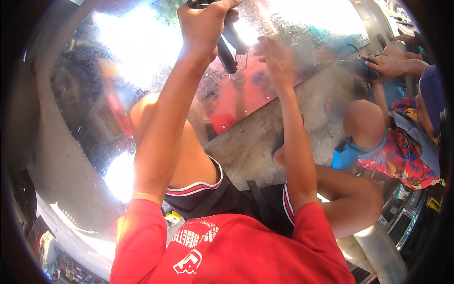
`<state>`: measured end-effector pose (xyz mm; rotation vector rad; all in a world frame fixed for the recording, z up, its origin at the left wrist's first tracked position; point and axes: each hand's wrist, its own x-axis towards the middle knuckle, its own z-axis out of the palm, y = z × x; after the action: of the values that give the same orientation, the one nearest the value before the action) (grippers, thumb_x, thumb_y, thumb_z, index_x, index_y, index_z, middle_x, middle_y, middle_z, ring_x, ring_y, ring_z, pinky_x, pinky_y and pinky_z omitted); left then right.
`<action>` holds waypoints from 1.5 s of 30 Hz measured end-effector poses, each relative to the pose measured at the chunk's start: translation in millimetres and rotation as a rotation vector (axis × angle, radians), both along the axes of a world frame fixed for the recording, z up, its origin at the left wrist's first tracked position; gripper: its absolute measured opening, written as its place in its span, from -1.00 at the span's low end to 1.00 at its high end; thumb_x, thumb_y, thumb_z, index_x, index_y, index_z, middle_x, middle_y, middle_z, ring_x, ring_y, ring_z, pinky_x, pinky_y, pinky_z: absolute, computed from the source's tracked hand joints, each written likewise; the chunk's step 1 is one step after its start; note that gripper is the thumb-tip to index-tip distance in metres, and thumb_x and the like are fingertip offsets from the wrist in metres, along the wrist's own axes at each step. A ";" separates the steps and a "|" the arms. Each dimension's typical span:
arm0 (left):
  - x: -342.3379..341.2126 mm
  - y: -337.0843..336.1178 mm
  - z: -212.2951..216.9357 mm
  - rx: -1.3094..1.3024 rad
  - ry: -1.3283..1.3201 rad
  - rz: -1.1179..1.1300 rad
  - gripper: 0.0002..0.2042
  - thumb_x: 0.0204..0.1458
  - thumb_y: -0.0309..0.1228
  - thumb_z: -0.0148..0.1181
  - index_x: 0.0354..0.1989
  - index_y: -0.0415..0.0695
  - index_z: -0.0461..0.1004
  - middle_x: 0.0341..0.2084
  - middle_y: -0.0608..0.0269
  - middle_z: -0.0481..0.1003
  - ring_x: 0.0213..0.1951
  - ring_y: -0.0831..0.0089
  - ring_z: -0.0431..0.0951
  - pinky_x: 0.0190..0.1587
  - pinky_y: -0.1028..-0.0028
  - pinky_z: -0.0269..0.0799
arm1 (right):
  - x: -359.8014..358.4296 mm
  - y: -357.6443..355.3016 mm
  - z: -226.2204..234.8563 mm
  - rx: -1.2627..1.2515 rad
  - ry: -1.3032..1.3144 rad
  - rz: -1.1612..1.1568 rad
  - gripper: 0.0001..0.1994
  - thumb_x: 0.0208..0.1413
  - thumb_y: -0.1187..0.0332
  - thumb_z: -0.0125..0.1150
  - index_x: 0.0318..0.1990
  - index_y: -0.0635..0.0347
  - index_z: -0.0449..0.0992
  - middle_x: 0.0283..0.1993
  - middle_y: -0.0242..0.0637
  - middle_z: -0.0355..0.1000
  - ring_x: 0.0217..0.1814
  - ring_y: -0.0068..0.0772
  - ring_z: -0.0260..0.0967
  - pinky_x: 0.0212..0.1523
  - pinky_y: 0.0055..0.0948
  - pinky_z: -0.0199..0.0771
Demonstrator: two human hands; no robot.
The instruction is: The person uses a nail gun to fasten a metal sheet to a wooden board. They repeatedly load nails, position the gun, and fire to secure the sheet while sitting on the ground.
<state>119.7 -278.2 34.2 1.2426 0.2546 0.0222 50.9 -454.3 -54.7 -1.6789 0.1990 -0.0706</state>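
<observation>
My left hand (204,26), at the top of the view, is closed around what looks like a hand riveter (231,40). Its two handles point down toward me, one with a black ribbed grip, and a thin wire loop hangs at their ends. The tool's head is partly hidden by my fingers and the frame's upper edge. Just right of the handles, my right hand (278,56) is raised with loosely bent fingers apart, and I see nothing in it. Below both hands lies a shiny metal sheet (208,102) with small rivets along its near edge.
A dull grey surface (246,146) extends under the sheet's near edge. At the right a co-worker crouches, hands on a dark tool (363,69). A blue object (344,158) is beside that person's knee. Strong glare whitens parts of the sheet. A curved grey panel (52,137) borders the left.
</observation>
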 end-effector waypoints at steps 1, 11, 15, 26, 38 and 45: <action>1.0 4.8 -0.9 -0.079 0.043 -0.014 -0.88 0.01 -0.45 0.32 -0.50 -0.18 0.52 -0.63 0.33 0.46 -0.58 0.52 0.46 -0.45 0.45 0.43 | -1.2 2.2 -18.7 -0.212 0.152 -0.023 -0.56 0.14 0.09 0.37 -0.06 0.34 0.57 -0.21 -0.11 0.61 -0.16 -0.32 0.59 -0.08 -0.38 0.56; 5.0 11.8 0.0 -0.569 0.161 -0.267 -0.85 0.14 -0.42 0.24 -0.38 -0.15 0.40 -0.55 0.29 0.39 -0.43 0.43 0.46 -0.20 0.24 0.49 | -52.2 38.8 -134.8 -0.917 0.170 0.084 -0.76 0.04 0.24 0.30 -0.20 0.17 0.58 -0.33 -0.01 0.58 -0.25 0.16 0.55 -0.16 0.00 0.54; 1.0 6.5 1.8 -0.722 0.190 -0.383 -0.84 0.18 -0.37 0.20 -0.30 -0.17 0.37 -0.54 0.33 0.37 -0.45 0.48 0.43 -0.22 0.30 0.46 | -25.4 11.8 -94.5 -0.307 0.239 -0.075 -0.82 0.11 0.42 0.29 -0.17 0.31 0.58 -0.16 -0.08 0.59 -0.17 -0.17 0.59 -0.14 -0.24 0.57; -7.5 -19.7 -14.3 -1.340 0.251 -0.800 -0.83 0.30 -0.30 0.04 -0.25 -0.12 0.28 -0.58 0.43 0.25 -0.53 0.60 0.32 -0.40 0.43 0.33 | 81.0 -21.5 131.1 0.405 -0.484 -0.172 -0.84 0.23 0.51 0.25 -0.08 0.40 0.52 -0.23 -0.13 0.59 -0.20 -0.33 0.62 -0.14 -0.42 0.71; -13.7 -25.6 -10.4 -1.270 0.173 -1.005 -0.67 0.17 -0.29 0.17 0.01 -0.18 0.31 -0.30 0.21 0.43 -0.15 0.31 0.51 -0.08 0.20 0.47 | 79.6 -24.7 154.9 0.224 -0.434 -0.038 -0.84 0.18 0.49 0.28 -0.14 0.43 0.57 -0.21 -0.12 0.57 -0.15 -0.36 0.58 -0.07 -0.31 0.74; -26.0 -11.4 -26.7 -1.092 0.227 -1.059 -0.30 0.00 -0.43 0.30 0.32 -0.34 0.14 0.13 -0.20 0.37 0.17 0.01 0.46 -0.13 0.37 0.66 | 79.6 -45.3 157.5 0.171 -0.175 0.138 -0.73 0.07 0.35 0.39 -0.15 0.35 0.61 -0.23 -0.20 0.57 -0.13 -0.38 0.57 -0.04 -0.31 0.71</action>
<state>93.7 -289.5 7.5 0.1629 -0.2198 -1.0429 130.5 -499.7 102.8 -1.5028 -0.0419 -0.0945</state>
